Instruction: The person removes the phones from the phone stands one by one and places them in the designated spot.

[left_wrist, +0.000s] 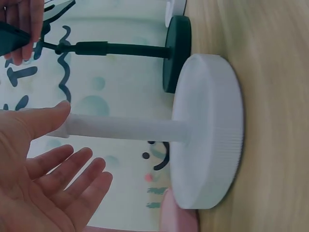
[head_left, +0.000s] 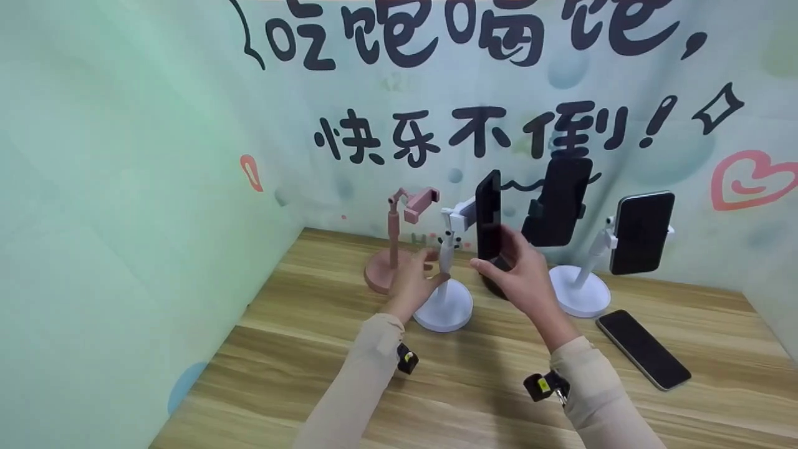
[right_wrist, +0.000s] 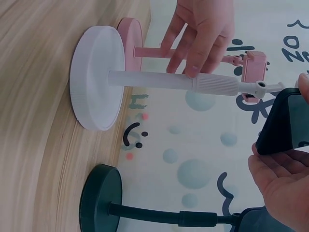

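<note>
My right hand [head_left: 527, 274] grips a dark smartphone [head_left: 488, 215] upright, thumb on the near side and fingers on the other. The phone is edge-on beside the clamp [head_left: 462, 215] of a white phone stand [head_left: 444, 305]. At the stem of that stand is my left hand [head_left: 413, 280]. In the left wrist view the left thumb [left_wrist: 50, 118] lies over the white stem [left_wrist: 120, 127], while the other fingers spread loosely below it. The right wrist view shows the phone's lower end [right_wrist: 285, 125] above the right palm, close to the stand's upper joint.
A pink phone stand [head_left: 393, 234] with a bare clamp is at the left. Behind my right hand a black stand holds a phone [head_left: 564, 199]. Farther right, another white stand [head_left: 580, 293] bears a phone [head_left: 642, 232]. One more phone [head_left: 644, 349] lies flat on the wooden table [head_left: 299, 368].
</note>
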Demonstrator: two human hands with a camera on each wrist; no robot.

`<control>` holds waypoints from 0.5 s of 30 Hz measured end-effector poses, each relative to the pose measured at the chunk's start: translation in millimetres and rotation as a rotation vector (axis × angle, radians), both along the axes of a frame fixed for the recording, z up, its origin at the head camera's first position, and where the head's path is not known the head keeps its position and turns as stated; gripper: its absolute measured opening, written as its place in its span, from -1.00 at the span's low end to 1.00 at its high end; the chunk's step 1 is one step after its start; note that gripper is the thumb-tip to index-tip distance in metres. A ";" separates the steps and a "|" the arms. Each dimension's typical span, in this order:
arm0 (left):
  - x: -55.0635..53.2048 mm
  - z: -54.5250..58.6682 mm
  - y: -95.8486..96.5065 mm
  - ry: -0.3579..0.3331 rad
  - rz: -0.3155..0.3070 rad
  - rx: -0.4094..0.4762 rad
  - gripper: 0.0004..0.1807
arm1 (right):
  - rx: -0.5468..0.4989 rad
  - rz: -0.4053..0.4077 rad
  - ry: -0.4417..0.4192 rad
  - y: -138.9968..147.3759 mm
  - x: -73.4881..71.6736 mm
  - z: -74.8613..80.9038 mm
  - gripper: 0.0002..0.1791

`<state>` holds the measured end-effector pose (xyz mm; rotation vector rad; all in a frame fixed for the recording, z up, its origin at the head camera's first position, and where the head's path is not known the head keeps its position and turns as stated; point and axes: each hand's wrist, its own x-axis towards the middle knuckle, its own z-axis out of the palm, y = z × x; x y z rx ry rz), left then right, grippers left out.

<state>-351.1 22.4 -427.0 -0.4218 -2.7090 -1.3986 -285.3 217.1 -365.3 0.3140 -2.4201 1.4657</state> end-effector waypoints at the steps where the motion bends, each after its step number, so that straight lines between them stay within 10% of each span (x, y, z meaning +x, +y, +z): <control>1: -0.4 -1.7 0.3 -0.003 0.000 0.009 -0.47 | -0.003 0.000 0.000 0.0 -0.1 -0.1 -0.14; 15: -3.6 -17.1 4.3 -0.031 -0.021 0.075 -0.52 | -0.010 -0.003 0.004 1.7 0.2 -2.9 -0.11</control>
